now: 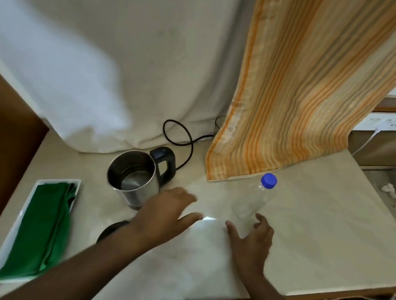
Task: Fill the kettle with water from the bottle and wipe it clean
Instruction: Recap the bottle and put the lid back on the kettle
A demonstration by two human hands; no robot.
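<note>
A steel kettle with a black handle stands open on the pale counter, its lid off and a little water showing inside. A clear plastic bottle with a blue cap stands upright to its right. My left hand hovers flat between kettle and bottle, fingers apart, holding nothing. My right hand is spread just in front of the bottle's base, close to it but not gripping it. A folded green cloth lies in a white tray at the left.
A dark round lid lies on the counter, partly hidden under my left forearm. The kettle's black cord loops behind it. A striped orange curtain hangs down onto the counter behind the bottle. A wall socket is at the right.
</note>
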